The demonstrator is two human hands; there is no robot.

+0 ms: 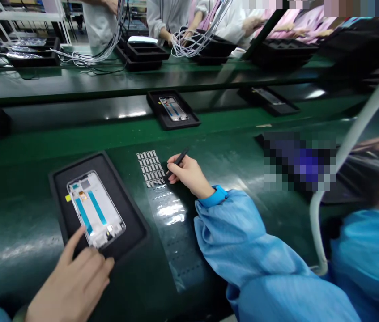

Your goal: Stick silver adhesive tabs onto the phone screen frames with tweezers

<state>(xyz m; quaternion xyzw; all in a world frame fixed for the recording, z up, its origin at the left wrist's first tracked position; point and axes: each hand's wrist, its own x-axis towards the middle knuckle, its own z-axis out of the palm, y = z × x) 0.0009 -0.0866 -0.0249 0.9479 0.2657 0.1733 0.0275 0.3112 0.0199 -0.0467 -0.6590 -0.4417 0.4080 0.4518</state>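
My left hand (75, 277) reaches in at the lower left, index finger stretched out to the lower left edge of a phone frame (98, 210). The other fingers bend loosely and hold nothing. This silver frame, with two blue strips and a yellow tab, lies in a black tray (130, 223). My right hand (187, 172) is closed on slim black tweezers (181, 156), pointing down at the lower right corner of a sheet of small metal-coloured parts (149, 167). Whether the tips grip a part is too small to tell. Below, a clear film strip (176, 241) lies on the green bench.
Farther back, a black tray (176, 125) holds another phone frame. Another tray (270, 100) lies to its right. A pale curved tube (317, 214) stands between me and a blue-sleeved person. Cables (189, 44) and co-workers' hands are beyond the ledge (91, 82).
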